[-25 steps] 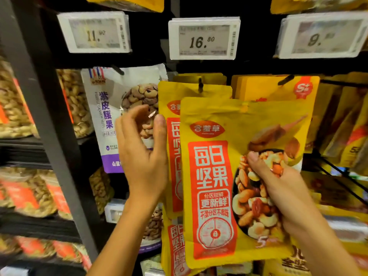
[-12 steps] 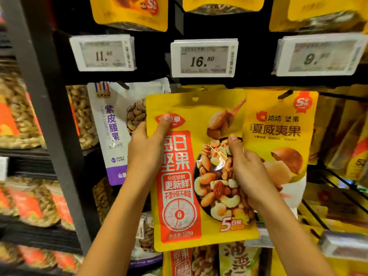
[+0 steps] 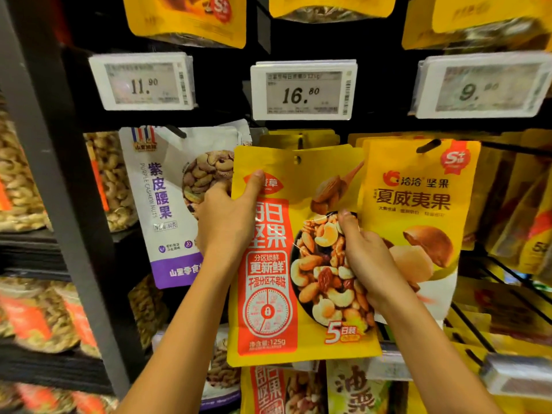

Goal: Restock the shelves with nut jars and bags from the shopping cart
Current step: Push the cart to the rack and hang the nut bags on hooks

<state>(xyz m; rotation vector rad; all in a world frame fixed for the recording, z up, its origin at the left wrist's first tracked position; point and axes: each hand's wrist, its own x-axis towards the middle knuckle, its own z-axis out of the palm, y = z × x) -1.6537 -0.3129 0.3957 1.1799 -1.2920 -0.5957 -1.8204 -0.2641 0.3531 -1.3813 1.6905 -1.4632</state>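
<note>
A yellow and red mixed-nut bag [image 3: 298, 264] is held up in front of the hanging row under the 16.80 price tag [image 3: 303, 89]. My left hand [image 3: 227, 219] grips its left edge, thumb on the front near the logo. My right hand [image 3: 367, 258] grips its right edge, thumb on the clear window of nuts. The bag's hang hole [image 3: 297, 159] sits just below the same yellow bags [image 3: 298, 138] on the hook behind. The hook itself is hidden.
A white purple-cashew bag [image 3: 167, 198] hangs to the left, a yellow macadamia bag [image 3: 418, 210] to the right. Jars of nuts [image 3: 18, 180] fill the left shelves beyond a grey upright post [image 3: 59, 174]. More bags hang above and below.
My left hand came from the empty air onto the bag's left edge. Both hands carried the bag left and up to the row under the 16.80 tag.
</note>
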